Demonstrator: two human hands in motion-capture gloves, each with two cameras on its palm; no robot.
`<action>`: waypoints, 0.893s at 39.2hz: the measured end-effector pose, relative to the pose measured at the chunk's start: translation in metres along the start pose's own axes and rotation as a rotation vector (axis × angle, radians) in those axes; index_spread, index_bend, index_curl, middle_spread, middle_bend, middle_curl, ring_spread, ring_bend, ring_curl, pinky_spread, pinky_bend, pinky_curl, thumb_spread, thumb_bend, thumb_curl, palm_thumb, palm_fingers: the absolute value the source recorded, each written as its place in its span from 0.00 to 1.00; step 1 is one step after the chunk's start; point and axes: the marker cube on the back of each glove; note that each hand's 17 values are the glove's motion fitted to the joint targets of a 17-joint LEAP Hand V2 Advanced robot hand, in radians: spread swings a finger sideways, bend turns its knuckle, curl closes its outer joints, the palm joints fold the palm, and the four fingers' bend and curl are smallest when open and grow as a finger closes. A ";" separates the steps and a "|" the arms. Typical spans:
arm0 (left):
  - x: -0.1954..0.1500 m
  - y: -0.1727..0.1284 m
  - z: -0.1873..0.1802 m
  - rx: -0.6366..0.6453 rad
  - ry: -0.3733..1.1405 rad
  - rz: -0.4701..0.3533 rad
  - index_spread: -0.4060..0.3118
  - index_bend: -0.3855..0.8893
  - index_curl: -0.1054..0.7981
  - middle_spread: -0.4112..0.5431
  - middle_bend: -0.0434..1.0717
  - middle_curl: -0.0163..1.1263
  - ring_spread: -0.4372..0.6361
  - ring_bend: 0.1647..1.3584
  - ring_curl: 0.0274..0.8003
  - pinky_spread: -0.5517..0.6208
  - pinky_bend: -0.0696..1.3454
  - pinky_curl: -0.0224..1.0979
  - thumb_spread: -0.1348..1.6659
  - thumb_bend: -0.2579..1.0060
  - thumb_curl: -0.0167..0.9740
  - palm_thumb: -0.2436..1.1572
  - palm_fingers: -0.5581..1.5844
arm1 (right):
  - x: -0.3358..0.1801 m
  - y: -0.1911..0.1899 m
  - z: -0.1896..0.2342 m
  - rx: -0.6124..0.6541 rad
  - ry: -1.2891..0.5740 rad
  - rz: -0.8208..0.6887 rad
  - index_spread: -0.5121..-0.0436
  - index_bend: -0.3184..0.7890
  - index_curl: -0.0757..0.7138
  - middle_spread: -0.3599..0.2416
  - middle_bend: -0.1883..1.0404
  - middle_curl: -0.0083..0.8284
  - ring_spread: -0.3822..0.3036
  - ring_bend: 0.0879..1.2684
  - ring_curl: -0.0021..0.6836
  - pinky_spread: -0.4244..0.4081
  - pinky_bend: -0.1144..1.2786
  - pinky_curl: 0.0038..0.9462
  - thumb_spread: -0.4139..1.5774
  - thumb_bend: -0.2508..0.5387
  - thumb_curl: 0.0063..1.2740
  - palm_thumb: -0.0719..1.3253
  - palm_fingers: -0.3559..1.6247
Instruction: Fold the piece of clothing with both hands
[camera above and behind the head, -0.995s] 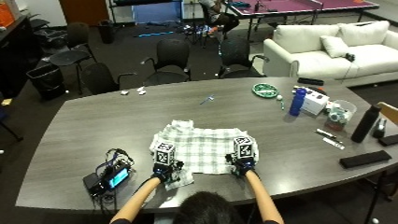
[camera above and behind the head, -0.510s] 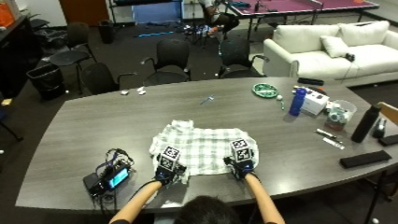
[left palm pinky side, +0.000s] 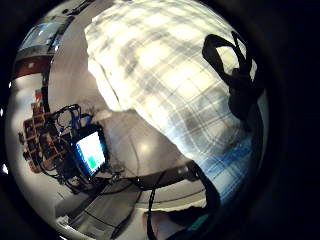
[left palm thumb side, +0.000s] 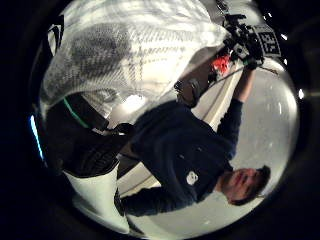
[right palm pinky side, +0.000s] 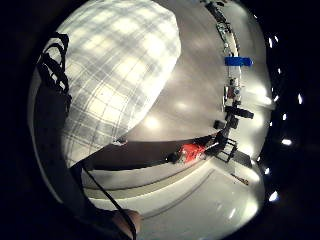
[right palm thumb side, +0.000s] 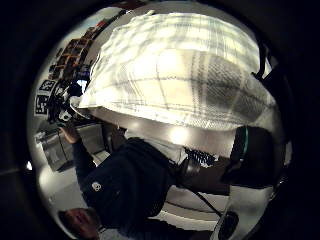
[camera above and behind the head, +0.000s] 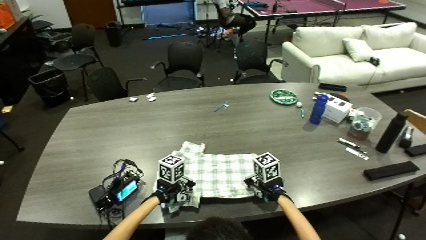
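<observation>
Both hands, left (camera above and behind the head: 165, 194) and right (camera above and behind the head: 265, 189), are pinching the shirt (camera above and behind the head: 219, 172) at the counter's (camera above and behind the head: 279, 130) near edge, fingers curled round cloth. A fold appears underway; next, both corners likely need carrying together toward the far edge.

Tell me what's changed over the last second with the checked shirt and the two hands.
Both hands, left hand and right hand, have drawn back toward the person along the table, and the checked shirt has come with them; its near edge now lies close to the table's near edge. Each hand grips a near corner, as before. The device with the lit screen, blue bottle and black bottle stayed put.
</observation>
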 end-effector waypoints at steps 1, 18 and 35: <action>0.003 0.006 -0.007 -0.007 0.012 0.018 0.17 0.47 0.70 0.13 0.44 0.52 0.10 0.32 0.51 0.24 0.21 0.38 0.75 0.19 0.51 0.64 0.86 | 0.000 0.004 -0.006 0.000 -0.001 -0.008 0.53 0.43 0.58 0.16 0.37 0.63 0.17 0.39 0.70 0.08 0.49 0.41 0.54 0.29 0.51 0.77 0.81; -0.060 -0.100 -0.087 -0.073 -0.057 -0.403 0.14 0.51 0.78 0.11 0.47 0.57 0.10 0.35 0.56 0.23 0.22 0.41 0.81 0.21 0.54 0.61 0.81 | 0.032 -0.096 -0.066 -0.242 0.039 0.262 0.53 0.43 0.62 0.18 0.38 0.66 0.17 0.38 0.70 0.08 0.50 0.41 0.51 0.28 0.54 0.76 0.80; -0.108 -0.146 -0.066 0.000 -0.050 -0.561 0.23 0.39 0.72 0.16 0.32 0.55 0.14 0.23 0.53 0.28 0.23 0.43 0.77 0.17 0.54 0.62 0.71 | 0.053 -0.132 -0.038 -0.110 0.203 0.428 0.54 0.36 0.58 0.22 0.34 0.65 0.18 0.37 0.70 0.11 0.49 0.41 0.61 0.29 0.52 0.75 0.73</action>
